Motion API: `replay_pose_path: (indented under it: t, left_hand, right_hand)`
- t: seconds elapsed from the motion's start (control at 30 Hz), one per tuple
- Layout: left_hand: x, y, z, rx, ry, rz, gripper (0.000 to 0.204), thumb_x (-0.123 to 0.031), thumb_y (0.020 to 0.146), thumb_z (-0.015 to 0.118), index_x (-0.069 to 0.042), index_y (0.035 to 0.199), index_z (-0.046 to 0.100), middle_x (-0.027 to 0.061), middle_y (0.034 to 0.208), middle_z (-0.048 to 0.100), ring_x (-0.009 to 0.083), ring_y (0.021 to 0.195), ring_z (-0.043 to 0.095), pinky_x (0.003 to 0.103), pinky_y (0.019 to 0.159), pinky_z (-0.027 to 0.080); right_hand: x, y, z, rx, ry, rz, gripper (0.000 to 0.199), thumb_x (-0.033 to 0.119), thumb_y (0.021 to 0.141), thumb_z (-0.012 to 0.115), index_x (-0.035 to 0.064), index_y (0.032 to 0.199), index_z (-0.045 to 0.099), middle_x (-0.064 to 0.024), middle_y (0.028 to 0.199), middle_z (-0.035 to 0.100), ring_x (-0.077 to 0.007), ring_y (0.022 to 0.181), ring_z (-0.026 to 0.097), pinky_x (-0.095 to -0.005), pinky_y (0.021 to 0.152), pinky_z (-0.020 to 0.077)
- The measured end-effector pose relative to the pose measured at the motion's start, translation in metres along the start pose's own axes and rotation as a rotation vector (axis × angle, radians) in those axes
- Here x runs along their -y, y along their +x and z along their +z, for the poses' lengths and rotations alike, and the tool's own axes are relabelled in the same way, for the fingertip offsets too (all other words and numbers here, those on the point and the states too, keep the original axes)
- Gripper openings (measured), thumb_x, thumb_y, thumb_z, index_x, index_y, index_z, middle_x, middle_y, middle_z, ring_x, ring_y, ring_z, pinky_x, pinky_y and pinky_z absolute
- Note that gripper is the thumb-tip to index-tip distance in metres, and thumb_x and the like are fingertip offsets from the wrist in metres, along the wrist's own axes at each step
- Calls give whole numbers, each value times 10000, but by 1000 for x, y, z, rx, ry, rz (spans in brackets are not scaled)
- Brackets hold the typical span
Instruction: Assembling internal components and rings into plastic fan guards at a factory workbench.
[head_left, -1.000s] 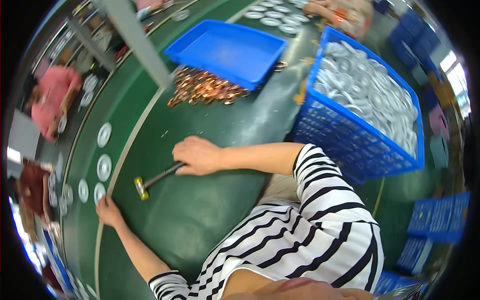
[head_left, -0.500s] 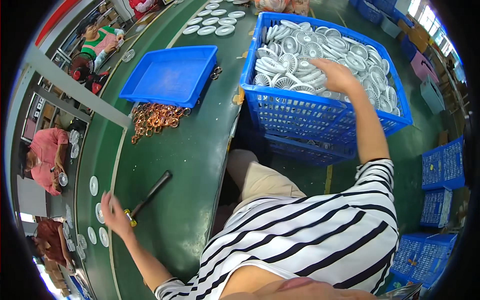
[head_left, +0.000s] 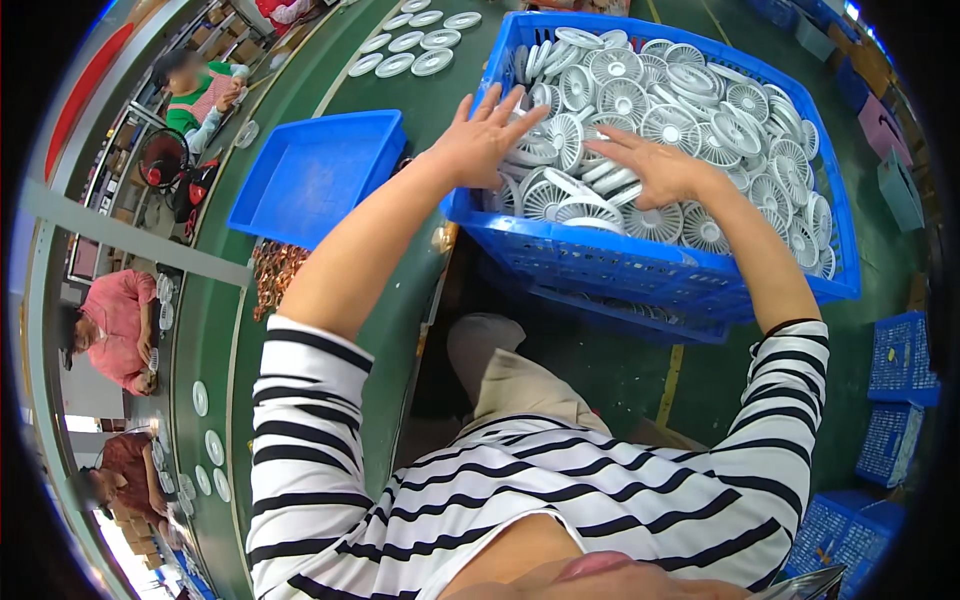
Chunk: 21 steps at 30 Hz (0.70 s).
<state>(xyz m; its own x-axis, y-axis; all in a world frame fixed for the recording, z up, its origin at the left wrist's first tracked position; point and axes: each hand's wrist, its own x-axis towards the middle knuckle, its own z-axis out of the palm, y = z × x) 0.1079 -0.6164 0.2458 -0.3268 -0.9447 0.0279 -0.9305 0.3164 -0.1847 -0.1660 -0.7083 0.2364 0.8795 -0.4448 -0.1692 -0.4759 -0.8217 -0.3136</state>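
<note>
A large blue plastic crate (head_left: 640, 252) stands to my right, heaped with round white slatted fan covers (head_left: 671, 130). My left hand (head_left: 485, 140) is over the crate's near left corner with its fingers spread, among the covers there. Farther right, my right hand (head_left: 655, 172) reaches over the near side, fingers stretched out and resting on the covers. Neither hand has closed on a cover. Some covers beneath the palms are hidden.
An empty-looking blue tray (head_left: 310, 175) lies on the green workbench (head_left: 375, 335) beside a pile of copper-coloured rings (head_left: 275, 275). More white covers (head_left: 405, 42) lie in rows at the far end. Across the bench, several people sit working. Blue crates (head_left: 888, 440) stand at right.
My left hand has moved from the bench's left side, near the hammer, across to the crate. My right hand has shifted slightly. My left arm now hides the hammer.
</note>
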Motion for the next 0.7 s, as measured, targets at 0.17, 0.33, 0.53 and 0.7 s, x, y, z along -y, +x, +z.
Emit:
replay_pose_path:
  t: [0.17,0.33,0.53,0.7]
  left_hand:
    - [13,45,22,110,13,151,1030,-78,668,712,-402,1490,183,134,1563,187,409,1421,195,621,1119,167]
    - [16,59,38,-48,-102,156,680,-244,707,741,-331,1338,503,155,1386,459,357,1109,541,405,970,434]
    - [20,70,53,15,-123,163,581,-147,727,694,-232,1284,554,155,1239,563,365,1108,566,427,950,447]
    - [16,66,45,18,-155,135,583,-175,673,742,-175,1233,579,119,1113,618,332,1009,615,420,850,494]
  right_hand:
    - [-20,12,4,-69,-41,-14,1043,87,566,756,261,1477,280,-143,1522,285,-330,1356,364,-425,1092,365]
    - [-21,24,-1,-111,-5,-28,832,150,624,772,156,1385,436,-132,1323,521,-313,1214,494,-413,1040,406]
    - [-23,27,13,-184,-48,-63,739,133,629,771,87,1308,484,-148,1316,520,-320,1231,485,-403,1025,420]
    - [-16,18,15,-187,-37,-13,673,115,637,782,54,1246,500,-191,1198,587,-364,1119,558,-406,944,460]
